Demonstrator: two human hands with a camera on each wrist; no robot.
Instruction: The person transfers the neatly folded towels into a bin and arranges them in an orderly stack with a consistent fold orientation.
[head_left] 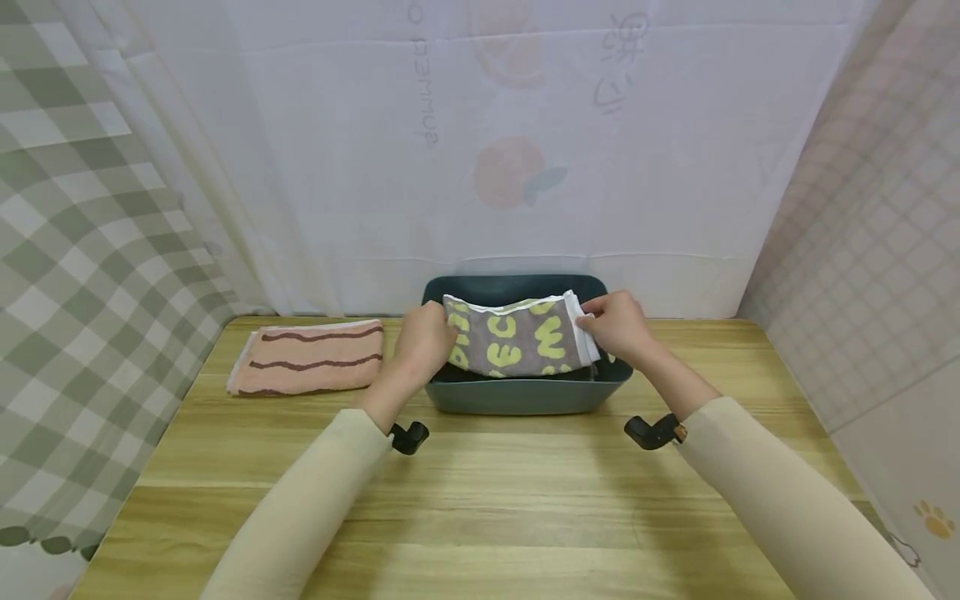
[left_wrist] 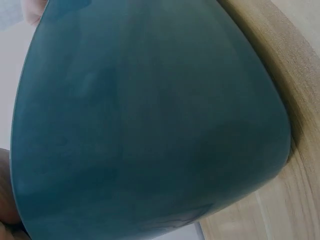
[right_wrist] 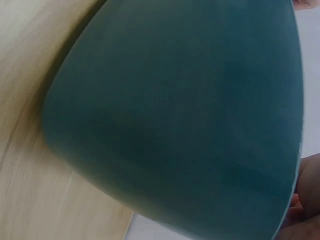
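A folded grey towel [head_left: 517, 340] with yellow letters and white edging lies spread across the mouth of a dark teal bin [head_left: 525, 398]. My left hand [head_left: 426, 337] grips the towel's left end at the bin's left side, its fingertips partly hidden. At the opposite end, my right hand [head_left: 618, 323] pinches the white edge between thumb and fingers. Both wrist views are mostly filled by the outer wall of the bin [left_wrist: 150, 115], with bits of a hand [right_wrist: 307, 200] showing past its rim.
Left of the bin, a folded peach towel [head_left: 315, 358] with dark wavy stripes lies on the wooden table [head_left: 510, 508]. A white printed curtain [head_left: 360, 167] hangs right behind the bin. Checked cloth [head_left: 67, 250] hangs at the left, and another cloth [head_left: 870, 250] at the right.
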